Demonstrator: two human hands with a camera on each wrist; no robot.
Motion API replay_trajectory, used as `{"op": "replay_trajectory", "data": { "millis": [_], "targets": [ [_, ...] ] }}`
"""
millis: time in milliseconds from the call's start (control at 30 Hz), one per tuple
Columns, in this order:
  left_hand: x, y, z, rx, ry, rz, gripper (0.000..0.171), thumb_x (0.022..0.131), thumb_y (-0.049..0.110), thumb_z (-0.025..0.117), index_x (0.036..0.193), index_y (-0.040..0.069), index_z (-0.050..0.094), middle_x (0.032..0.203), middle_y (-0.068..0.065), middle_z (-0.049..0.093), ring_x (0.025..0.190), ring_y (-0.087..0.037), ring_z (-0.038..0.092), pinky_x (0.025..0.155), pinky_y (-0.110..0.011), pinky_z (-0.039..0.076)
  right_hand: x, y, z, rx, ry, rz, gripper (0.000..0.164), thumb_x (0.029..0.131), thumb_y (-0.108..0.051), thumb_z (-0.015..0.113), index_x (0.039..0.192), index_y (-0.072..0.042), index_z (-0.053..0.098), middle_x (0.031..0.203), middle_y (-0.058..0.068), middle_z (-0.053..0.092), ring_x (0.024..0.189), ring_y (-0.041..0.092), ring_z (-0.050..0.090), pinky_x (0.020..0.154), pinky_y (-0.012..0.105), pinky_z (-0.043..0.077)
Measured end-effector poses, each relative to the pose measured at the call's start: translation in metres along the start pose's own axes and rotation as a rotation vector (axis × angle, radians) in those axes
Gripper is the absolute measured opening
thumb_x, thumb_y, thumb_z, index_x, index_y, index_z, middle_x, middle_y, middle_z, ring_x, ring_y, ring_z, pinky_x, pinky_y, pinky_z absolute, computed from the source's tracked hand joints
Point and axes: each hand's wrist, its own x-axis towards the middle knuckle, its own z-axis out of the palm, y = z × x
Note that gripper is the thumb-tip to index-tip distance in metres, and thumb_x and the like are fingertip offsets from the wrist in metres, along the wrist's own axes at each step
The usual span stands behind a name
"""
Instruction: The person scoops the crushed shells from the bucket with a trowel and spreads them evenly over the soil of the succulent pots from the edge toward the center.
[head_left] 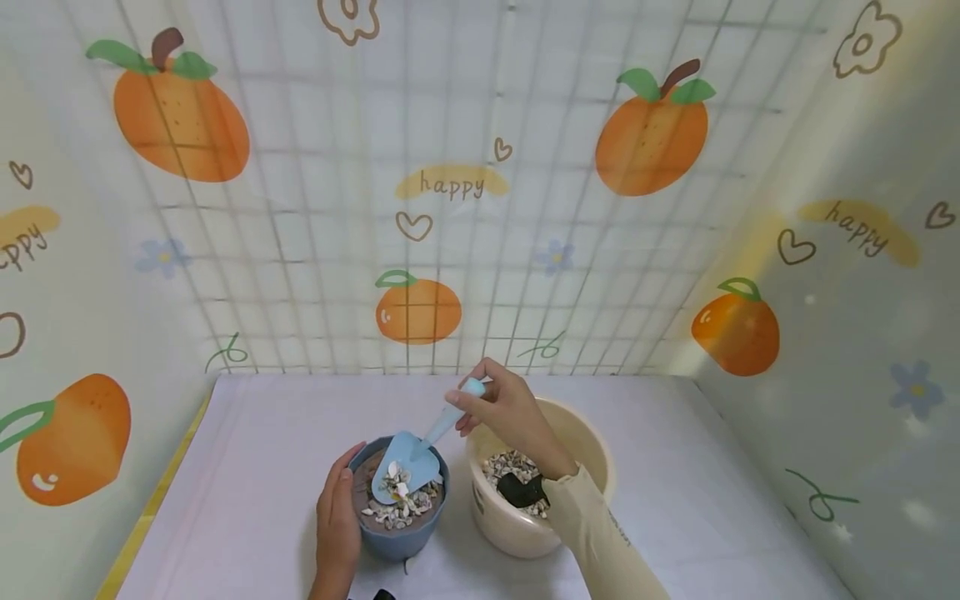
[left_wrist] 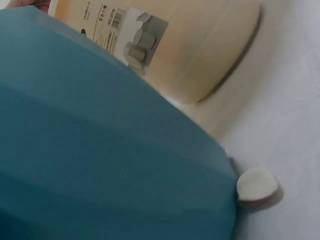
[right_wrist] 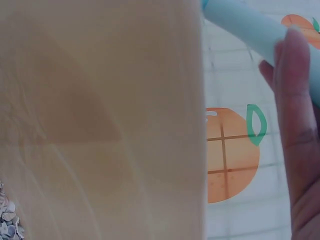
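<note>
My left hand (head_left: 341, 517) holds the left side of a blue-grey flowerpot (head_left: 399, 546), its fingers along the pot's wall up to the rim. Brown material and a heap of pale stone or shell chips (head_left: 397, 518) fill the pot. In my right hand (head_left: 513, 408) is the handle of a light-blue scoop (head_left: 408, 454), with its blade tilted down over the pot and some chips on it. The right wrist view shows the scoop's handle (right_wrist: 240, 20) against my fingers (right_wrist: 295, 75). The left wrist view shows the pot's blue wall (left_wrist: 100, 135) but no left fingers.
A cream tub (head_left: 506, 533) stands just right of the pot, holding more chips (head_left: 510, 462). My right forearm crosses over it. A small whitish piece (left_wrist: 256, 184) lies by the pot's base on the white tabletop (head_left: 247, 467). A fruit-printed curtain (head_left: 322, 125) hangs over a wire grid behind.
</note>
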Motion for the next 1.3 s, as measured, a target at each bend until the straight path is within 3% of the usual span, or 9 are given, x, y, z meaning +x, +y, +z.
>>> {"op": "replay_trajectory", "data": {
  "millis": [167,300,533,800,933,1300],
  "targets": [
    [-0.004,0.002,0.002,0.033,0.045,-0.015,0.047,0.116,0.033,0.027,0.148,0.016,0.058,0.149,-0.006,0.057,0.146,-0.028,0.041,0.119,-0.057,0.027,0.000,0.000,0.000,0.005,-0.003,-0.002,0.032,0.097,-0.027,0.079,0.103,-0.005,0.057,0.084,0.016,0.075,0.070,0.036,0.074,0.070,0.056,0.061],
    [-0.006,0.001,0.007,0.033,0.087,0.014,0.045,0.116,0.031,0.027,0.147,0.018,0.057,0.148,-0.005,0.057,0.145,-0.025,0.041,0.118,-0.054,0.028,0.000,-0.001,-0.001,0.016,-0.008,-0.022,0.030,0.097,-0.025,0.079,0.104,-0.005,0.058,0.085,0.015,0.076,0.071,0.038,0.074,0.069,0.054,0.062],
    [-0.008,-0.003,0.012,0.056,0.151,0.093,0.040,0.116,0.023,0.029,0.146,0.013,0.055,0.147,-0.004,0.057,0.143,-0.021,0.043,0.115,-0.031,0.031,0.000,0.002,-0.002,0.069,-0.028,-0.053,0.025,0.098,-0.016,0.077,0.106,-0.002,0.057,0.093,0.018,0.076,0.076,0.052,0.071,0.070,0.058,0.061],
    [-0.012,-0.002,0.017,-0.005,0.189,0.104,0.039,0.116,0.020,0.028,0.144,0.010,0.053,0.146,-0.006,0.055,0.140,-0.020,0.044,0.108,-0.017,0.031,0.000,0.002,-0.002,0.078,-0.044,-0.079,0.023,0.099,-0.014,0.076,0.106,-0.002,0.057,0.094,0.019,0.076,0.072,0.039,0.074,0.070,0.059,0.060],
    [-0.012,-0.001,0.020,-0.034,0.195,0.102,0.039,0.115,0.016,0.028,0.144,0.008,0.052,0.145,-0.006,0.054,0.140,-0.020,0.044,0.109,-0.015,0.031,-0.001,0.000,-0.005,0.054,0.004,-0.108,0.022,0.099,-0.014,0.075,0.108,-0.003,0.058,0.091,0.019,0.076,0.070,0.038,0.074,0.069,0.054,0.061],
    [-0.012,-0.007,0.019,0.024,0.202,0.129,0.040,0.114,0.015,0.028,0.145,0.009,0.053,0.143,-0.001,0.054,0.138,-0.014,0.045,0.111,-0.017,0.031,0.000,0.001,-0.007,0.041,0.076,-0.170,0.020,0.102,-0.016,0.072,0.109,-0.005,0.057,0.089,0.018,0.076,0.068,0.036,0.074,0.072,0.047,0.062]
  ]
}}
